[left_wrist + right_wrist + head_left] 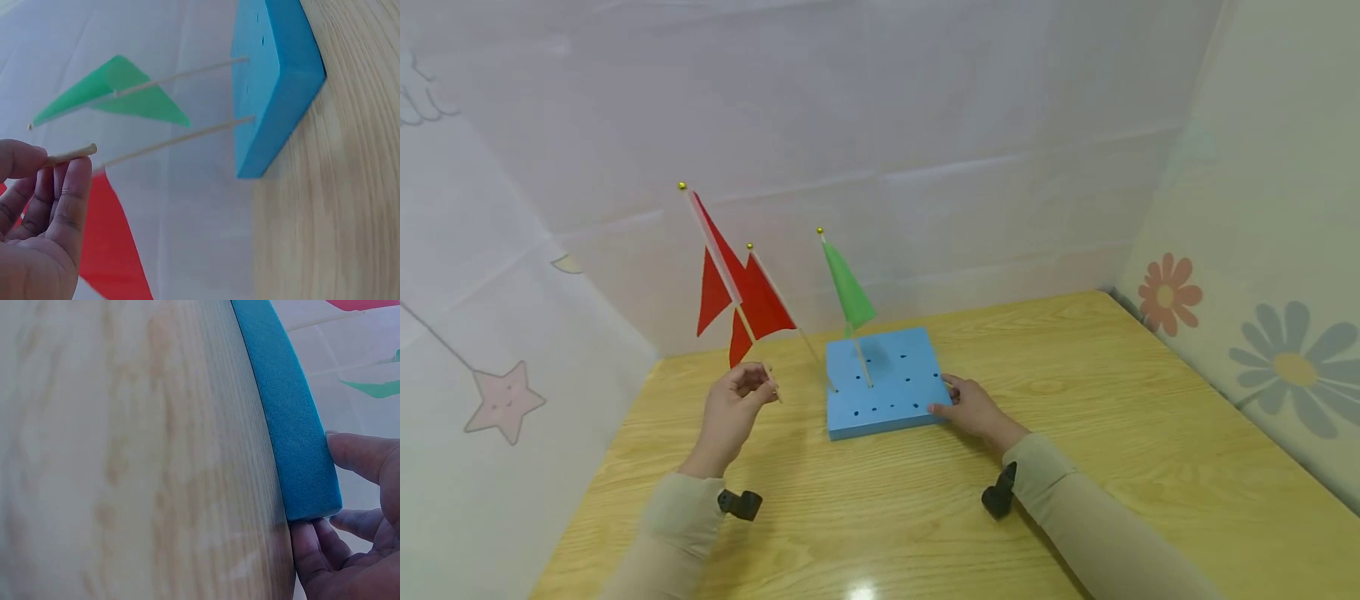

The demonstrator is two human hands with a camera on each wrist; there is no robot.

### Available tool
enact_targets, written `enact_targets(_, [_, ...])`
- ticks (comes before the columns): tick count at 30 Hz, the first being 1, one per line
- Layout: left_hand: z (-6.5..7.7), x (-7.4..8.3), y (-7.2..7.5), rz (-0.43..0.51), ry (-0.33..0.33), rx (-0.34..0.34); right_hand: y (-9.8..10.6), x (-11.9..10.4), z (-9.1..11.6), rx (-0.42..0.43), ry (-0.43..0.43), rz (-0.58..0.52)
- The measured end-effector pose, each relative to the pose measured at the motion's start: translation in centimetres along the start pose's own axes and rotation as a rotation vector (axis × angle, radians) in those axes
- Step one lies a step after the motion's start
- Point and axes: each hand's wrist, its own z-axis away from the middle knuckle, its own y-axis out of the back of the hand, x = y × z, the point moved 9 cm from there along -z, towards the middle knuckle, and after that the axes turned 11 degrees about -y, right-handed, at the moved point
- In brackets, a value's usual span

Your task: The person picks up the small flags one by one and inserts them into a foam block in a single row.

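Observation:
My left hand (730, 412) pinches the thin wooden stick of a red flag (712, 292) between thumb and fingers, left of a blue foam block (842, 367). The stick's bare lower end (87, 150) pokes out past the fingertips, apart from the block. A second red flag (767, 304) stands in the block near its left edge, leaning left. Beside it a green flag (850, 287) is stuck in the block too. My right hand (976, 410) grips the block's right front corner, thumb on the top face and fingers against the side.
The block's top has several small dark holes (907, 380). It lies on a wood-grain table (895, 508). Pale cloth walls (962, 150) with printed flowers and a star rise behind the table and at its sides. A small black device (741, 505) sits at each wrist.

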Motion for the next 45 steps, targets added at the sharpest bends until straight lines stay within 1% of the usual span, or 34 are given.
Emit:
enact_targets(3, [-0.6, 0.4, -1.4, -0.011, -0.035, -0.029, 0.0, 0.1, 0.0, 0.003, -0.01, -0.007])
enact_targets(6, [-1.0, 0.6, -2.5, 0.011, -0.048, -0.029, 0.0, -0.1, 0.2, 0.002, -0.006, -0.011])
enact_targets(11, [-1.4, 0.6, -3.9, 0.066, -0.047, -0.005, -0.2, 0.0, 0.1, -0.008, -0.007, -0.022])
enact_targets(14, [-1.7, 0.7, -4.7, 0.07, -0.046, -0.002, -0.1, 0.0, -0.1, -0.002, -0.004, -0.03])
enact_targets(20, [-2.1, 0.7, -6.0, 0.088, -0.018, 0.006, 0.0, 0.1, -0.2, 0.004, 0.004, -0.026])
enact_targets(22, [-2.1, 0.8, -6.4, 0.103, -0.022, 0.006, -0.1, 0.1, -0.2, 0.0, 0.005, -0.022])
enact_targets(27, [-2.3, 1.1, -7.2, 0.161, -0.083, 0.005, -0.1, 0.0, -0.1, -0.001, 0.002, -0.019])
enact_targets(29, [-2.3, 1.0, -7.4, 0.178, -0.095, 0.006, -0.1, 0.0, 0.0, -0.001, 0.001, -0.021])
enact_targets(31, [-2.3, 0.8, -7.7, 0.184, -0.079, 0.005, -0.1, -0.1, 0.0, -0.002, 0.005, -0.022])
enact_targets(34, [-2.2, 0.3, -8.0, 0.189, -0.034, 0.002, -0.1, -0.1, 0.1, -0.006, 0.01, -0.029])
enact_targets(37, [-2.1, -0.1, -8.3, 0.194, -0.005, 0.004, -0.1, -0.2, 0.2, -0.004, 0.012, -0.03])
enact_targets(41, [-2.1, -0.2, -8.5, 0.182, -0.014, 0.011, -0.1, -0.2, 0.1, -0.002, 0.012, -0.023])
enact_targets(45, [-2.1, -0.1, -9.0, 0.16, -0.022, -0.009, -0.1, -0.2, 0.2, 0.004, 0.005, -0.02])
